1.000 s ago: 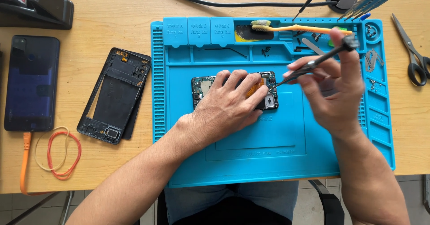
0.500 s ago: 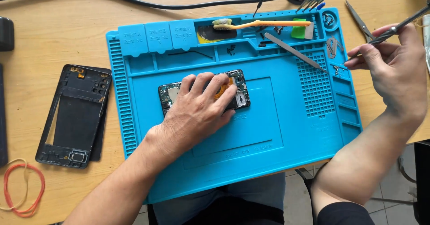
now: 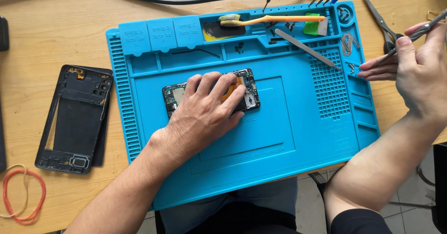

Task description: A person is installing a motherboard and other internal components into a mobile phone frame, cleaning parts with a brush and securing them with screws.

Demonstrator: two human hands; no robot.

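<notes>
Head view: left hand (image 3: 205,115) laid flat, fingers spread and pressing down on opened phone body (image 3: 212,94), near centre of blue repair mat (image 3: 279,136). Circuit parts and an orange ring visible between the fingers. Right hand (image 3: 416,68) at three o'clock, over the mat's right edge, thumb and fingers pinched shut around metal tweezers (image 3: 409,36), tips angled down toward a small side tray of the mat. Second tweezers (image 3: 307,49) lying loose on the mat at one o'clock. Orange-handled brush (image 3: 274,19) across the top tray at twelve o'clock. Scissors (image 3: 379,24) on wooden table (image 3: 56,38) at two o'clock. Black phone frame (image 3: 74,117) at nine o'clock, off the mat. Orange rubber band (image 3: 23,194) at eight o'clock.
</notes>
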